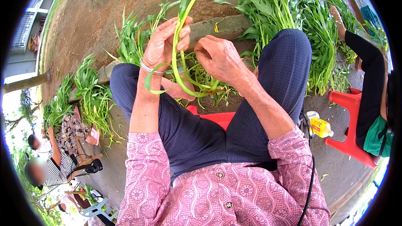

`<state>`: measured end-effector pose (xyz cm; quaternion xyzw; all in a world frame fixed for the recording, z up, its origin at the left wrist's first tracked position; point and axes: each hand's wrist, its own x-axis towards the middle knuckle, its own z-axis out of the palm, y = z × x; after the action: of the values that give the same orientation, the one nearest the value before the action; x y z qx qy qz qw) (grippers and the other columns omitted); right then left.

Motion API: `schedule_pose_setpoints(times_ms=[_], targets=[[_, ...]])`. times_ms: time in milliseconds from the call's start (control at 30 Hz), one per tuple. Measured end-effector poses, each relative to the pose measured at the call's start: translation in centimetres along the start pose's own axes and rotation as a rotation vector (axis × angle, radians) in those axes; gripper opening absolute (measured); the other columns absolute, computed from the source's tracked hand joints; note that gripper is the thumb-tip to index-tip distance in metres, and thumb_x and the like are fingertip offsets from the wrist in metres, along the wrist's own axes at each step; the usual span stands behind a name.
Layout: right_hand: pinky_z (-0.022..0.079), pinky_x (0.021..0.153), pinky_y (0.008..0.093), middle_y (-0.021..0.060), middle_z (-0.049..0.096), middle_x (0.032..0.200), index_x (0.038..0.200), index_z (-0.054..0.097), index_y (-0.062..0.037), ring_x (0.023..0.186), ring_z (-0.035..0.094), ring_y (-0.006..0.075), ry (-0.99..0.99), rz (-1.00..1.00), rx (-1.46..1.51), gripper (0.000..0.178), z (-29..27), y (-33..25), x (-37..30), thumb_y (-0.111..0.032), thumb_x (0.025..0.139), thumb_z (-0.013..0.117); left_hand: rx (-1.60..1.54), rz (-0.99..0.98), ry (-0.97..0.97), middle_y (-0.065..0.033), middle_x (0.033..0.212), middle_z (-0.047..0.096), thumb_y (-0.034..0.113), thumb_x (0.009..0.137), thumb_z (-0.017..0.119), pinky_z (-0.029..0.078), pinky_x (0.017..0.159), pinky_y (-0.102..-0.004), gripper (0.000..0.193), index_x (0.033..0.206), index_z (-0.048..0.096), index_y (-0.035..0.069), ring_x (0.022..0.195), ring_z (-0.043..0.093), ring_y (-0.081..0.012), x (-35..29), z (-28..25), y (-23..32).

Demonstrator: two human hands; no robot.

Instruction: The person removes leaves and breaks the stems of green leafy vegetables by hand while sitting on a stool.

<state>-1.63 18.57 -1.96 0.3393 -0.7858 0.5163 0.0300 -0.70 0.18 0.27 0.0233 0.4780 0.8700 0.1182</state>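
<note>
My left hand (165, 37) is closed around a few long green stalks of what looks like water spinach (183, 14). Their leafy tops rise past the upper edge of the view, and the pale stems curve down to browned root ends between my knees. Just right of the stalks, my right hand (222, 56) is closed in a pinch; its fingertips are turned away, so anything in them is hidden. Below both hands, loose leaves and stem pieces (201, 73) lie scattered on the ground between my feet.
Large heaps of the same greens (268, 6) lie ahead to the right, with a smaller bunch (130, 37) at left. A red stool (349, 113) with a seated person and a yellow-labelled bottle (320, 126) are at right. More people and greens (90, 88) are at left.
</note>
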Motion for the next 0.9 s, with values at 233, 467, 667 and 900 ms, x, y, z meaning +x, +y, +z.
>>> schedule_pose_setpoints(times_ms=[233, 467, 667, 900], targets=[[0.048, 0.060, 0.0353, 0.0151, 0.062, 0.072, 0.083, 0.060, 0.0027, 0.063, 0.062, 0.0260, 0.059, 0.139, 0.115, 0.009, 0.84, -0.02, -0.01, -0.005, 0.079, 0.058, -0.007, -0.001, -0.006, -0.0011, 0.079, 0.046, 0.024, 0.097, 0.047, 0.036, 0.055, -0.0227, 0.037, 0.119, 0.052, -0.005, 0.057, 0.045, -0.0091, 0.05, 0.20, -0.06], [0.048, 0.059, 0.0304, 0.0129, 0.064, 0.071, 0.088, 0.063, 0.0049, 0.060, 0.059, 0.0155, 0.078, 0.331, 0.282, 0.015, 0.90, -0.59, -0.05, -0.008, 0.081, 0.058, -0.039, 0.008, 0.004, -0.0014, 0.080, 0.047, 0.024, 0.097, 0.047, 0.038, 0.056, -0.0229, 0.036, 0.119, 0.051, -0.005, 0.060, 0.046, -0.0102, 0.27, 0.15, -0.27], [0.049, 0.060, 0.0300, 0.0133, 0.065, 0.071, 0.089, 0.065, 0.0036, 0.061, 0.061, 0.0160, 0.047, 0.376, 0.355, 0.016, 0.32, -0.30, 0.31, -0.008, 0.079, 0.059, -0.044, 0.020, 0.060, -0.0002, 0.079, 0.046, 0.025, 0.097, 0.048, 0.040, 0.058, -0.0229, 0.035, 0.118, 0.053, -0.003, 0.070, 0.047, -0.0127, 0.28, 0.43, -0.01], [0.049, 0.062, 0.0348, 0.0129, 0.062, 0.071, 0.091, 0.066, 0.0002, 0.064, 0.062, 0.0261, 0.110, 0.209, 0.223, 0.017, 0.48, 0.19, 0.23, -0.006, 0.076, 0.061, -0.025, 0.034, 0.058, 0.0010, 0.079, 0.045, 0.027, 0.096, 0.050, 0.041, 0.060, -0.0229, 0.035, 0.118, 0.053, -0.001, 0.077, 0.047, -0.0138, 0.16, 0.35, 0.01]])
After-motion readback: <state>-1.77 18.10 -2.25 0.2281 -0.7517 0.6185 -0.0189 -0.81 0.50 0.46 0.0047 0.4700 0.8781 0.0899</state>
